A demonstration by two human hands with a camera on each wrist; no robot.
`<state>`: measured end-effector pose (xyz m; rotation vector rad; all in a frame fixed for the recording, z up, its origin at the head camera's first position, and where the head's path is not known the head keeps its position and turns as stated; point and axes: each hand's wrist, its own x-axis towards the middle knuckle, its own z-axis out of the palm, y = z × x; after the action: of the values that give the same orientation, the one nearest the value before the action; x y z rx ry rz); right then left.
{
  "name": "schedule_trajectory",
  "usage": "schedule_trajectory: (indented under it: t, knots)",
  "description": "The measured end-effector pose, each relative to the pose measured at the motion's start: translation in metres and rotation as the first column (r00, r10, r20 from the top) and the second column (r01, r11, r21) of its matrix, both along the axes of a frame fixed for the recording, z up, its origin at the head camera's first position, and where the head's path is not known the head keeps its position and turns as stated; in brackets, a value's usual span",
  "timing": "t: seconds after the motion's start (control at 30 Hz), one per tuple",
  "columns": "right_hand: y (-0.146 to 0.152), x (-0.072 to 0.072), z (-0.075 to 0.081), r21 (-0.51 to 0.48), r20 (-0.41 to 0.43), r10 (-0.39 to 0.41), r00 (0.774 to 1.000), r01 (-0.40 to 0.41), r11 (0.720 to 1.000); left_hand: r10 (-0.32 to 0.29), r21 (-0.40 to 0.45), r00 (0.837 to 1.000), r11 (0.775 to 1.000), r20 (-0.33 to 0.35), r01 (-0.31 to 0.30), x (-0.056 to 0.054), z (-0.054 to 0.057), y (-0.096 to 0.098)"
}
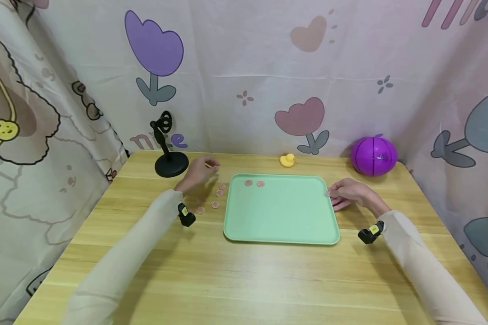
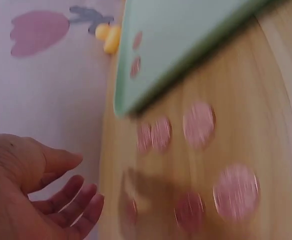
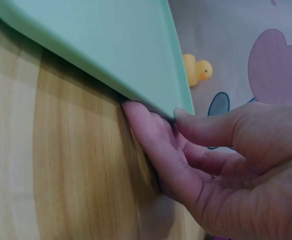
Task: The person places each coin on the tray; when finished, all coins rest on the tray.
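the person's left hand (image 1: 201,170) hangs above the table (image 1: 248,280), between the black stand (image 1: 171,165) and a light green tray (image 1: 282,212); its thumb and fingers are apart, the fingers loosely bent. the right hand (image 1: 349,193) is clamped on the tray, its thumb at the rim and its other fingers tucked under the edge, near the far right corner. the tray lies in the middle of the table, its long sides running left to right

two copper-coloured coins (image 1: 248,183) lie inside the tray, side by side near its far left corner. more loose coins (image 1: 215,204) are scattered on the bare wood just left of the tray; the left wrist view shows six of them, blurred, some under the shadow of the left hand. two of these lie very close together, and whether they touch is hard to tell

a yellow rubber duck (image 1: 287,160) sits behind the tray, near the table's back edge, and a shiny purple ball (image 1: 374,156) rests at the back right corner. both arms wear white sleeves (image 1: 134,253), with a small black wrist camera (image 1: 186,215) at each cuff. behind the table hangs a pale curtain (image 1: 236,54) printed with tulips and hearts
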<state>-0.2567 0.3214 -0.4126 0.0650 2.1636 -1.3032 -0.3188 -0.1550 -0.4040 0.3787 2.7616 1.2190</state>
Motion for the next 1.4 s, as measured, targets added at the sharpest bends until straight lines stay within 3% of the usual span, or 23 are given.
schedule_trajectory:
  t: [0.2,0.27,0.53,0.93,1.03,1.2,1.4]
  knots:
    - [0.002,0.000,0.002,-0.004,0.001,-0.001,1.000,0.001,1.000,-0.136,-0.124,0.990,0.983,0.037,0.139,-0.005,-0.013,-0.033]
    - [0.003,0.001,0.002,-0.012,0.004,-0.007,1.000,0.007,1.000,-0.144,-0.140,0.989,0.979,0.033,0.147,-0.006,-0.019,-0.038]
    - [0.002,0.003,-0.004,-0.008,0.008,-0.008,1.000,0.008,1.000,-0.066,-0.136,0.998,0.989,-0.001,0.065,-0.001,-0.029,-0.042]
    - [0.001,0.003,-0.001,0.002,-0.010,-0.016,1.000,0.016,1.000,0.047,-0.094,0.996,0.995,0.081,-0.040,-0.001,-0.022,-0.041]
    - [-0.001,0.002,-0.001,0.001,-0.009,-0.018,1.000,0.018,1.000,0.041,-0.059,0.992,0.998,0.118,-0.034,0.000,-0.019,-0.041]
    - [-0.001,0.002,0.000,0.004,-0.004,-0.023,1.000,0.023,1.000,-0.027,0.054,0.984,0.998,0.179,0.017,0.004,-0.015,-0.035]
    - [-0.001,0.002,-0.001,0.010,-0.003,-0.026,1.000,0.026,1.000,-0.053,0.142,0.980,0.990,0.191,0.026,0.012,-0.011,-0.018]
